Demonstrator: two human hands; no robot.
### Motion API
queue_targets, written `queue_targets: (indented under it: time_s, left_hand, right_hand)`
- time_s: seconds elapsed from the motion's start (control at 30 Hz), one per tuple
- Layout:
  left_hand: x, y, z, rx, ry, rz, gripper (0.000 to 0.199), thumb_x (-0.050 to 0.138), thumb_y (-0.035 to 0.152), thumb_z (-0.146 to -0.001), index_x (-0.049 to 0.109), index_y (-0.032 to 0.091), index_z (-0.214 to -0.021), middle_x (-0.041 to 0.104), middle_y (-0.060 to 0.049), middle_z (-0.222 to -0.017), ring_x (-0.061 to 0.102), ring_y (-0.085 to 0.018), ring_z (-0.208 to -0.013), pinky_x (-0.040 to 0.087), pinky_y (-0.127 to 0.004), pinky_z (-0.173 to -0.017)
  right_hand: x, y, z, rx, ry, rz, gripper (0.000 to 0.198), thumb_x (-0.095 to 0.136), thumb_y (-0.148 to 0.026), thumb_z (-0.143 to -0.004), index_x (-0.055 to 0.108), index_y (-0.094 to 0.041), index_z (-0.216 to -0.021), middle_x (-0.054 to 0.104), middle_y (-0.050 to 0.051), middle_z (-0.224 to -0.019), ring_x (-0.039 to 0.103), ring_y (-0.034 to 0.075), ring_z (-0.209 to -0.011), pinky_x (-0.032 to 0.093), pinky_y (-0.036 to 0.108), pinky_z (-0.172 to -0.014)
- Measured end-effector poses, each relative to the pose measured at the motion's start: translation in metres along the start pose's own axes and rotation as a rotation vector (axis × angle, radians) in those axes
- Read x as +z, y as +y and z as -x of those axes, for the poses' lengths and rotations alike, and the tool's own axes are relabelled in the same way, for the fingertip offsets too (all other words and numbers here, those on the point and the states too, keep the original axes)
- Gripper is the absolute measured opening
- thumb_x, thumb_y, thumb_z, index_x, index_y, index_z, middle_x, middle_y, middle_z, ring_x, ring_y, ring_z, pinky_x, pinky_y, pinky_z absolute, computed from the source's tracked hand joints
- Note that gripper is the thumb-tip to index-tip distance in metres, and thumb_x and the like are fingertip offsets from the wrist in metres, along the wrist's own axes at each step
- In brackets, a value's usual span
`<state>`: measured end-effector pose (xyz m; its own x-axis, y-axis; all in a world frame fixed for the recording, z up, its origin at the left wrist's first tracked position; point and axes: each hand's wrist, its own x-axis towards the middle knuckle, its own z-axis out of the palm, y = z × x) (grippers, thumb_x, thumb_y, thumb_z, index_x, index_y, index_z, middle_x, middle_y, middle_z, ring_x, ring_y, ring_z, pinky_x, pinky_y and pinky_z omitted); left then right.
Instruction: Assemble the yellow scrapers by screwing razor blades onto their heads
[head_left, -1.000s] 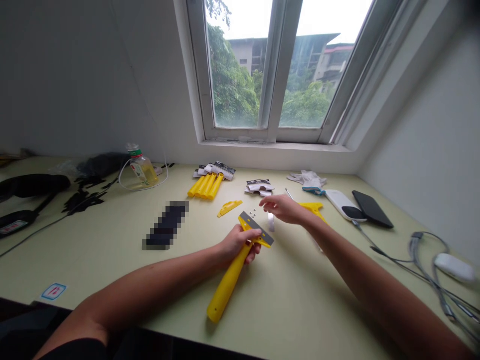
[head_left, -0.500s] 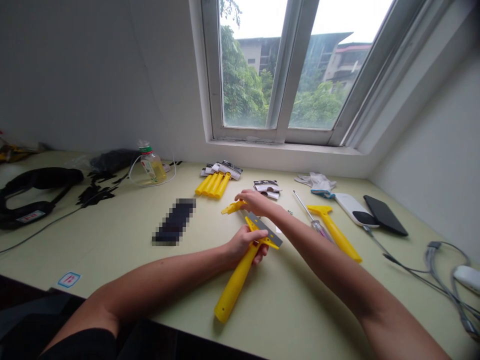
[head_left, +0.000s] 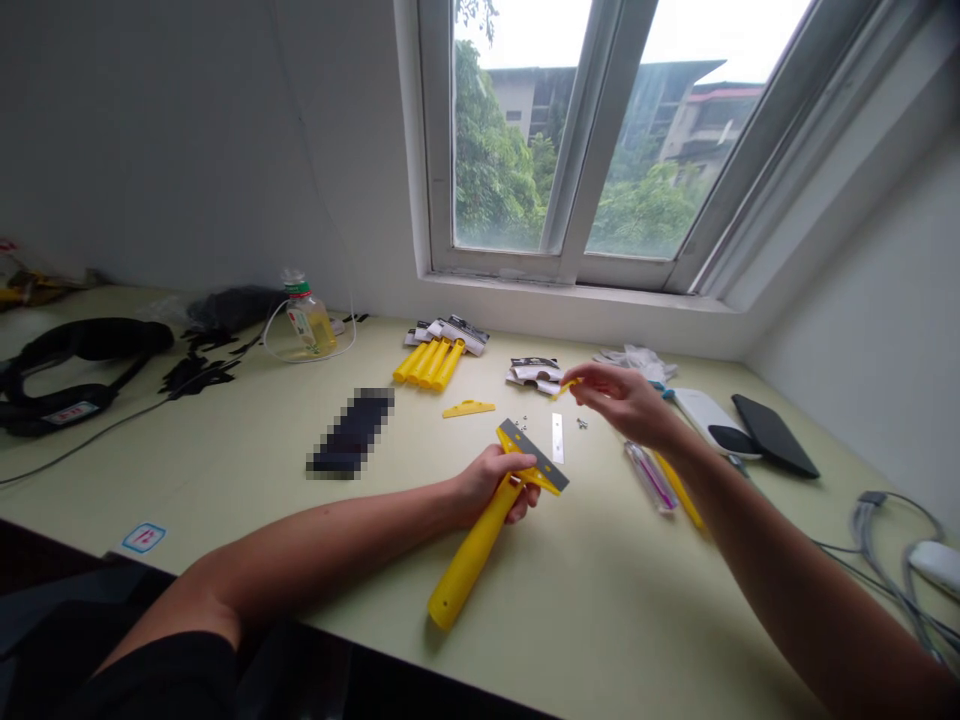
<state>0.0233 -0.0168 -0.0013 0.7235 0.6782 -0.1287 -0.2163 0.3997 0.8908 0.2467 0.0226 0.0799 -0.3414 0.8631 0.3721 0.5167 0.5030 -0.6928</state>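
Note:
My left hand [head_left: 486, 486] is closed around the neck of a yellow scraper [head_left: 474, 562], its thumb pressing on the grey metal blade [head_left: 541, 462] that lies across the yellow head. The handle slants down toward the table's front edge. Farther off to the right, my right hand [head_left: 616, 400] pinches a thin yellow blade cover [head_left: 565, 389], raised over the table and seen nearly edge-on. A similar yellow blade cover [head_left: 469, 408] lies flat beyond the scraper. Near the scraper head rest a loose blade [head_left: 557, 438] and several small screws [head_left: 582, 424].
Several yellow handles [head_left: 431, 364] with card labels lie at the back, beside folded cards [head_left: 534, 374]. A packaged screwdriver [head_left: 651, 478] and another yellow scraper [head_left: 681, 492] sit under my right forearm. A pixelated dark object [head_left: 351, 434] lies left; cables and a black slab [head_left: 775, 436] lie right.
My right hand has moved right from the yellow pieces, carrying one blade cover and leaving another on the table. The left hand keeps hold of the scraper in nearly the same place.

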Motion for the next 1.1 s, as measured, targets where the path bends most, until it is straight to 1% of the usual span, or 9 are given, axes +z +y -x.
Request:
queue_targets:
  time_s: [0.13,0.2,0.33,0.4,0.5,0.67,0.9,1.0,1.1]
  left_hand:
    - [0.0,0.0,-0.002,0.044,-0.037,0.038,0.025,0.057,0.031,-0.074,0.052,0.015,-0.092,0.06,-0.002,-0.071,0.051,-0.011,-0.037,0.037,-0.022,-0.036]
    - [0.0,-0.001,-0.002,0.059,-0.048,0.045,0.027,0.057,0.028,-0.072,0.05,0.016,-0.096,0.06,-0.002,-0.076,0.052,-0.011,-0.038,0.038,-0.023,-0.037]
    - [0.0,-0.001,-0.002,0.069,-0.067,0.037,0.032,0.056,0.027,-0.073,0.05,0.015,-0.101,0.06,-0.003,-0.079,0.053,-0.01,-0.04,0.038,-0.023,-0.039]
    - [-0.001,-0.002,-0.002,0.067,-0.072,0.039,0.035,0.057,0.027,-0.072,0.05,0.014,-0.103,0.06,-0.004,-0.079,0.053,-0.01,-0.041,0.038,-0.023,-0.039]
    - [-0.001,-0.002,-0.003,0.066,-0.069,0.044,0.036,0.057,0.027,-0.072,0.049,0.014,-0.104,0.06,-0.004,-0.08,0.054,-0.011,-0.041,0.039,-0.023,-0.039]
    - [-0.002,-0.003,-0.003,0.061,-0.068,0.045,0.036,0.058,0.027,-0.072,0.048,0.015,-0.105,0.061,-0.004,-0.079,0.054,-0.011,-0.042,0.039,-0.023,-0.039]
    - [-0.002,-0.002,-0.003,0.063,-0.066,0.027,0.034,0.059,0.03,-0.072,0.048,0.015,-0.101,0.062,-0.003,-0.079,0.054,-0.01,-0.042,0.041,-0.023,-0.04]
    - [-0.003,-0.002,-0.003,0.057,-0.074,0.032,0.034,0.059,0.029,-0.072,0.046,0.016,-0.101,0.062,-0.003,-0.079,0.054,-0.011,-0.042,0.04,-0.023,-0.039]
    - [-0.003,-0.002,-0.002,0.057,-0.079,0.039,0.035,0.059,0.028,-0.073,0.046,0.016,-0.103,0.062,-0.003,-0.081,0.055,-0.011,-0.043,0.041,-0.023,-0.04]
  right_hand:
    - [-0.003,-0.006,0.01,0.05,-0.104,-0.277,0.026,0.056,-0.036,-0.084,0.068,-0.019,-0.099,0.067,0.007,-0.096,0.059,0.018,-0.077,0.049,0.03,-0.068]
    - [0.0,-0.011,0.011,0.067,-0.163,-0.301,0.025,0.058,-0.038,-0.085,0.066,-0.018,-0.096,0.065,0.006,-0.091,0.058,0.016,-0.076,0.049,0.029,-0.067]
    - [0.006,-0.019,0.012,0.107,-0.346,-0.324,0.041,0.064,-0.037,-0.084,0.052,-0.02,-0.119,0.061,-0.001,-0.074,0.059,0.014,-0.067,0.05,0.028,-0.062]
    - [0.007,-0.021,0.013,0.127,-0.401,-0.287,0.04,0.064,-0.04,-0.083,0.054,-0.018,-0.115,0.063,0.0,-0.073,0.06,0.014,-0.066,0.051,0.029,-0.062]
    - [0.008,-0.021,0.013,0.161,-0.41,-0.187,0.034,0.061,-0.047,-0.084,0.065,-0.015,-0.095,0.067,0.004,-0.075,0.061,0.015,-0.068,0.051,0.028,-0.063]
    - [0.01,-0.021,0.012,0.193,-0.39,-0.098,0.035,0.06,-0.049,-0.083,0.07,-0.016,-0.093,0.069,0.005,-0.078,0.064,0.017,-0.07,0.051,0.028,-0.062]
    - [0.0,-0.036,0.013,0.171,-0.356,-0.285,0.047,0.063,-0.033,-0.081,0.056,-0.02,-0.126,0.061,0.003,-0.086,0.06,0.015,-0.072,0.053,0.028,-0.064]
    - [-0.007,-0.039,0.014,0.186,-0.359,-0.324,0.035,0.065,-0.033,-0.079,0.058,-0.02,-0.11,0.059,0.002,-0.083,0.058,0.015,-0.072,0.051,0.027,-0.062]
    - [-0.013,-0.036,0.015,0.227,-0.36,-0.391,0.03,0.069,-0.035,-0.077,0.05,-0.02,-0.095,0.059,0.0,-0.074,0.058,0.014,-0.067,0.049,0.027,-0.06]
